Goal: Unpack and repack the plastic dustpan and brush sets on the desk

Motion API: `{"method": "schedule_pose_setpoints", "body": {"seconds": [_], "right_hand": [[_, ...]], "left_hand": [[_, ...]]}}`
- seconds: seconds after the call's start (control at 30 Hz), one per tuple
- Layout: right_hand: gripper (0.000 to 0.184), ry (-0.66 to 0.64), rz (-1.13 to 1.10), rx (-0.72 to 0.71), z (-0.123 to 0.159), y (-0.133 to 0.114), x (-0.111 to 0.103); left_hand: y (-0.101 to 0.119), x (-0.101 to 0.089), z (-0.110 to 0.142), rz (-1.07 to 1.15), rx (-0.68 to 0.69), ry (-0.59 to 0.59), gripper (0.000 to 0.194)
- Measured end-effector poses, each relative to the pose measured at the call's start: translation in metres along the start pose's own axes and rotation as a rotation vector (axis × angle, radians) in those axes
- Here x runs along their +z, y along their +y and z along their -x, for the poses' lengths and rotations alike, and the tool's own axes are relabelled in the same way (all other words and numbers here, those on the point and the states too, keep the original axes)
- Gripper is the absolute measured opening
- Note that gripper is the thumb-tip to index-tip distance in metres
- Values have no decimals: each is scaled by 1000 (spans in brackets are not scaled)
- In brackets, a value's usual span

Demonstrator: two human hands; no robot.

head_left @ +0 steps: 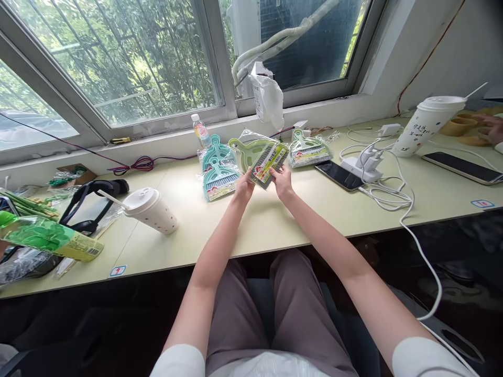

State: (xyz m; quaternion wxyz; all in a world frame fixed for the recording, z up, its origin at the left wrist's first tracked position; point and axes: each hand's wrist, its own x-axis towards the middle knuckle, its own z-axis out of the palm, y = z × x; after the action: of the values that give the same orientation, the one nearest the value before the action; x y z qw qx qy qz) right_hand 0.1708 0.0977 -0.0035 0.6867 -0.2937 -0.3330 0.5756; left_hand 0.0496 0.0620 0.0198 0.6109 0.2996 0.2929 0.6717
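Between my two hands, tilted above the table, is a yellow-green mini dustpan and brush set (pixel 254 153) in clear plastic with a printed label. My left hand (pixel 244 187) grips its lower left edge. My right hand (pixel 282 181) closes on its right side, thumb over the label. Just left of it lie packaged teal dustpan sets, one in front (pixel 220 180) and another behind (pixel 215 153). A further pale green dustpan set (pixel 309 151) rests to the right.
Left on the table (pixel 188 230) are a white lidded cup (pixel 151 209), a black strap (pixel 88 204) and a green-labelled bottle (pixel 51 235). Right are a phone (pixel 338 174), a power strip (pixel 361 168) with tangled cables and another cup (pixel 426 125). Another person's hand (pixel 493 128) shows far right.
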Motion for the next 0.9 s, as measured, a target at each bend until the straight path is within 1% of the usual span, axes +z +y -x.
{"method": "schedule_pose_setpoints", "body": {"seconds": [0.07,0.1,0.2,0.27,0.3,0.37,0.47,0.57,0.63,0.7,0.77,0.83,0.9], "right_hand": [[31,-7,5,-22,1,-2,-1],[32,-8,11,-34,0,-3,-2],[33,1,35,-58,-2,-8,-5],[33,5,41,-66,-3,-11,-7],[33,5,38,-67,-4,-13,-7],[35,0,26,-66,-4,-13,-7],[38,-13,15,-65,-1,-9,-4],[37,-14,34,-81,4,-1,0],[35,24,41,-99,6,4,3],[32,77,30,-113,7,3,4],[31,103,14,-114,6,-1,3],[31,96,6,-100,5,-6,2],[32,82,-3,-78,5,-10,2]], "left_hand": [[-8,5,3,-9,-49,-4,33],[-12,6,5,-23,-82,-33,32],[-19,6,10,-111,-201,-197,31],[-18,6,12,-166,-246,-264,31],[-16,6,12,-180,-246,-269,30],[-10,7,12,-173,-199,-223,28],[-2,10,11,-82,-51,-106,30],[-7,15,13,11,54,-49,38],[-18,20,15,44,59,-40,42],[-30,24,17,37,17,-52,45],[-39,27,17,-14,-37,-92,43],[-40,28,16,-70,-64,-131,38],[-36,26,15,-92,-46,-137,34]]}}
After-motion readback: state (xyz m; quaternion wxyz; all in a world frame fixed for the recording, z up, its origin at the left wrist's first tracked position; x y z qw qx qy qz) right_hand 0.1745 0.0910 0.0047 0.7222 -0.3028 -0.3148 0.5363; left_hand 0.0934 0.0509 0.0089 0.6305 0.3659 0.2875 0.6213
